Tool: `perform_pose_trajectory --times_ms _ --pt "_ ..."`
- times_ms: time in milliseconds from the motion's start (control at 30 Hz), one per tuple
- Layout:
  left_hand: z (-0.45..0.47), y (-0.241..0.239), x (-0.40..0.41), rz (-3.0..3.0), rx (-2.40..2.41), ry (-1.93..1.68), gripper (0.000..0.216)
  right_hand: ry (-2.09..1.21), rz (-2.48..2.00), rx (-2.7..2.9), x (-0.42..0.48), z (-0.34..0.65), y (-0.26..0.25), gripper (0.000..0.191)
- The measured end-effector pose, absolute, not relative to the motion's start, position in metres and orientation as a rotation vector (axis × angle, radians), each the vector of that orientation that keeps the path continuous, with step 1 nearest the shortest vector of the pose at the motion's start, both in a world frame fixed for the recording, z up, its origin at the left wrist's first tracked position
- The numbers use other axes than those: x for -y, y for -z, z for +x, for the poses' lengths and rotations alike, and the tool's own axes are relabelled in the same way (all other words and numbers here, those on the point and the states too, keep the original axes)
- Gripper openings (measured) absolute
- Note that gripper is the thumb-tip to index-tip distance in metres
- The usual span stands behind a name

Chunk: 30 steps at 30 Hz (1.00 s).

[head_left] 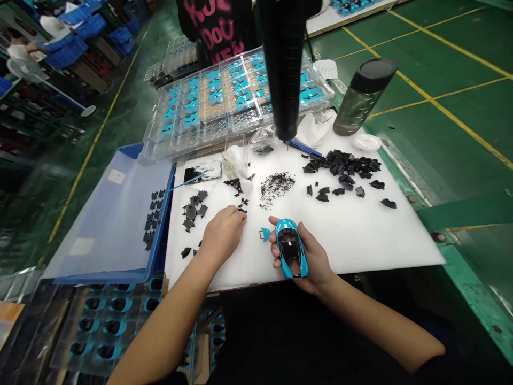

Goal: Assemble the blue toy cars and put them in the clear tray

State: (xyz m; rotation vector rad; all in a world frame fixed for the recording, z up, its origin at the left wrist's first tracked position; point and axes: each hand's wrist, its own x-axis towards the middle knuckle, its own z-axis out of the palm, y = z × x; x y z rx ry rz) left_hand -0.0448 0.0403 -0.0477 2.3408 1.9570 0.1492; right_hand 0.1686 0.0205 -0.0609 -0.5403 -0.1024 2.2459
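Observation:
My right hand (316, 259) holds a blue toy car body (287, 235) with a dark opening in its top, its fingers wrapped around the sides. A small blue part (264, 234) lies on the white foam board by those fingertips. My left hand (223, 234) rests over the board with its fingers drawn together at small black pieces (242, 203); whatever is in the pinch is hidden. Tiny black parts (277, 184) are scattered just ahead of both hands. Left of my left hand lie flat black pieces (192, 211).
Dark curved parts (347, 166) are heaped at the right. A clear compartment tray (208, 123) of blue parts stands behind, beside a black cylindrical tool (282, 69) hanging down. A bottle (363, 96) stands at back right; a blue bin (120, 214) sits left. Another person (218, 27) is opposite.

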Motion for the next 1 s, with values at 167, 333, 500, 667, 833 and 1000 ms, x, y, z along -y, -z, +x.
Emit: perform_pose_trajectory --times_ms 167,333,500,667,833,1000 --pt "-0.046 0.047 -0.055 2.384 -1.867 -0.064 0.021 -2.268 -0.529 0.104 -0.021 0.169 0.062 0.048" --pt "-0.04 0.041 -0.048 2.319 -1.933 -0.156 0.024 -2.275 -0.531 0.109 -0.021 0.169 0.063 0.048" --pt "-0.044 0.03 -0.017 1.496 -1.893 -0.752 0.025 -2.299 -0.51 0.099 -0.021 0.169 0.063 0.047" --pt "-0.045 0.031 0.006 1.146 -1.714 -1.02 0.027 -2.302 -0.538 0.12 -0.021 0.168 0.06 0.048" --pt "-0.044 0.036 0.015 1.173 -1.683 -1.168 0.015 -2.311 -0.563 0.151 -0.021 0.167 0.06 0.048" --pt "-0.042 0.043 0.02 1.326 -1.579 -1.352 0.006 -2.324 -0.583 0.167 -0.02 0.166 0.062 0.049"
